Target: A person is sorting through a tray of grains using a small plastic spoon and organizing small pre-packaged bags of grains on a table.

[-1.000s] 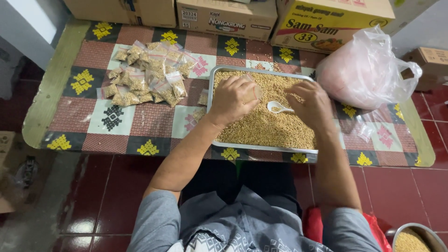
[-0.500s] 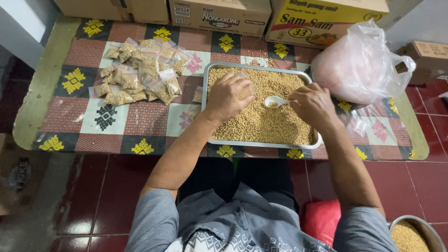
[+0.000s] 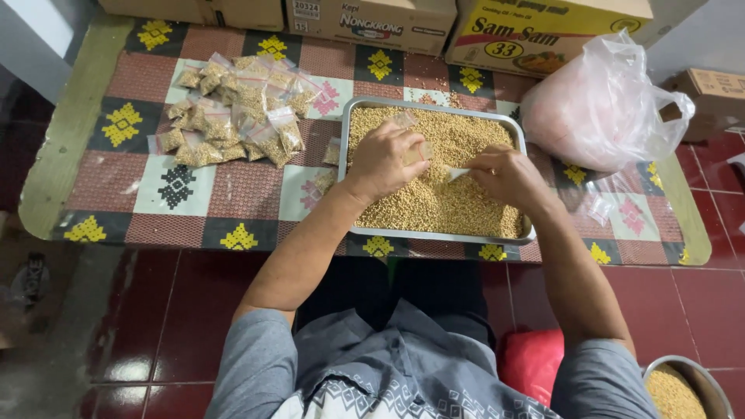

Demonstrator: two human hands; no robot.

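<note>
Both hands over metal tray (image 3: 358,167) of tan grain — left hand (image 3: 386,161) pinching small clear bag (image 3: 420,151), right hand (image 3: 508,175) gripping white scoop (image 3: 458,174). Filled packets (image 3: 233,109) heaped left of tray on patterned cloth (image 3: 186,186).

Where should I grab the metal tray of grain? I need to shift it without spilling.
Grip the metal tray by its raised rim at the two short ends, one hand on each, coming from the left and right sides. It is long, shallow and heaped with loose grain, so lifting both ends together should keep it level. The left hand and right hand are over it now.
</note>
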